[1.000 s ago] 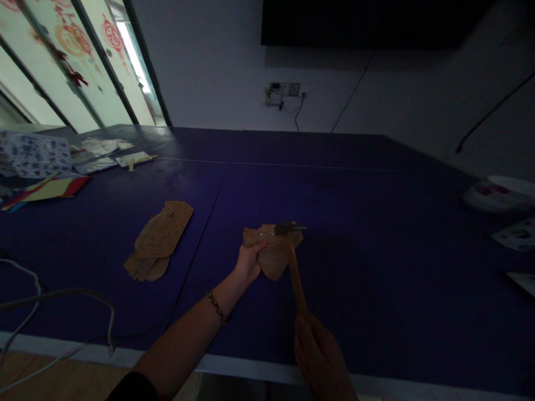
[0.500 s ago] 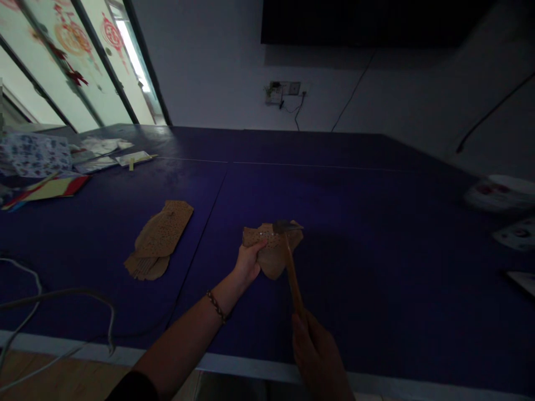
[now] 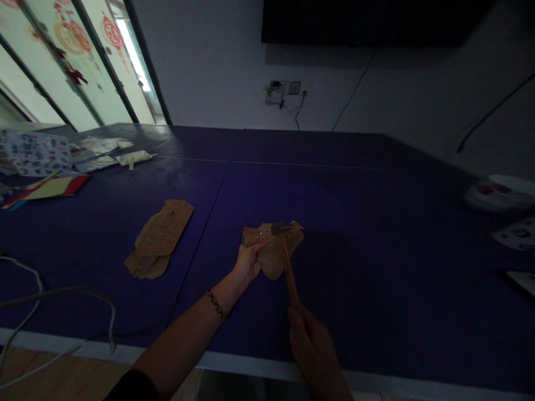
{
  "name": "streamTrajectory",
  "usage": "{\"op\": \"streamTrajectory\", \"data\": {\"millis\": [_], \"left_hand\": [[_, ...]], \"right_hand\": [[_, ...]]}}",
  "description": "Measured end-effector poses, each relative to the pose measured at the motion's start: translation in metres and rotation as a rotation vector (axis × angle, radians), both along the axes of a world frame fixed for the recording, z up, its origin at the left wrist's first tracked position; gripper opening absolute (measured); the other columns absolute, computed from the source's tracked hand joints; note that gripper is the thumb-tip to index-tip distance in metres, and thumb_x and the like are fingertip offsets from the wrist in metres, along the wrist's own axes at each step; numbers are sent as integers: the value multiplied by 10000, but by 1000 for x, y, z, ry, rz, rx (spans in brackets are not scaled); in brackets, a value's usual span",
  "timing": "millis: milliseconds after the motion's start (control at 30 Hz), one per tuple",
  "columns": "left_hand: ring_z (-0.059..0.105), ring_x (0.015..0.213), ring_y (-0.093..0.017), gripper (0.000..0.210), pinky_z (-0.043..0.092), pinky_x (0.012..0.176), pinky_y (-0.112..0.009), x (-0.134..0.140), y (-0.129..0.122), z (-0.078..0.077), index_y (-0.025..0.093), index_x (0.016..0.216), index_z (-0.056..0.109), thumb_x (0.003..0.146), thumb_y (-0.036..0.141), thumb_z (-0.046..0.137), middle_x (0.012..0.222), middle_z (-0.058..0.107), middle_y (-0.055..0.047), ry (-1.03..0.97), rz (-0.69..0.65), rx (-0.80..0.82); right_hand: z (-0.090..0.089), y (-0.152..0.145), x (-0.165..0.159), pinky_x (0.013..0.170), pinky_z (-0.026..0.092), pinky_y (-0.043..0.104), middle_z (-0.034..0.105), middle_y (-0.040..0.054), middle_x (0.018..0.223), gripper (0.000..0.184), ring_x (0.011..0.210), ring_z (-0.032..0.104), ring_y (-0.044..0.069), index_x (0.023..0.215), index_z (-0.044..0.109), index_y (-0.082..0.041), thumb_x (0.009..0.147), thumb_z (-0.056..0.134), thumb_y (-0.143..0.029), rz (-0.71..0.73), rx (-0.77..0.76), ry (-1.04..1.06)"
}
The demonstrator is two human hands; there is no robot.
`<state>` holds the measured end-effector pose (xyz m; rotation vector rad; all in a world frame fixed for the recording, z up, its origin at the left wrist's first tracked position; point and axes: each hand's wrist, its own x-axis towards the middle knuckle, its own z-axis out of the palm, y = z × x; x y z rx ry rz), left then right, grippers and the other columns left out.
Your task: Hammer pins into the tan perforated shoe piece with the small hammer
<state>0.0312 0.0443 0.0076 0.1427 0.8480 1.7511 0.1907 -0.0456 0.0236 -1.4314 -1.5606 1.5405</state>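
My left hand (image 3: 248, 260) grips the left side of a brown cardboard-like piece (image 3: 271, 262), its thumb lying on top. Rows of small holes or dots and a few shiny specks run across that piece. In my right hand (image 3: 311, 340) is a hammer (image 3: 289, 273), its wooden handle wrapped by my fingers. The hammer's dark metal head is over the upper part of the piece; whether it touches, I cannot tell. To the left, apart from both hands, more brown pieces with dotted holes (image 3: 165, 234) lie on the dark blue table (image 3: 376, 278).
White cables (image 3: 35, 273) curl over the table's left front. Coloured folders (image 3: 50, 189), papers (image 3: 104, 147) and a patterned bag (image 3: 35, 151) lie at the back left. A bowl-like container (image 3: 501, 192) and a dark-edged flat object (image 3: 522, 281) are at the right.
The hammer and my right hand have shifted slightly left, and the hammer's head looks a little lower. My left hand and the brown piece have stayed in place.
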Motion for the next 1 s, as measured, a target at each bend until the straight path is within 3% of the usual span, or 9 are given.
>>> {"op": "streamTrajectory", "data": {"millis": [200,600,1000], "left_hand": [[646,760,-214,329,483,797,-358,0,-1,0,124,855,628,539,40,671,817,690,-77,0,15,-3],[647,745,-213,313,496,771,-350,2,-1,2,121,833,630,534,39,671,778,692,-69,12,48,-3],[645,768,-217,292,483,799,-365,0,-1,1,121,825,630,545,51,674,820,689,-79,11,27,-41]], "right_hand": [[1,1,-2,393,247,214,352,-59,476,381,432,325,83,672,485,-168,762,414,-532,-28,31,-47],[-8,-14,3,354,243,191,361,-61,439,387,389,315,73,671,530,-168,736,454,-542,-48,25,93],[-11,-7,4,356,259,197,377,-56,444,374,390,333,79,656,505,-176,745,441,-534,-62,36,63]]}}
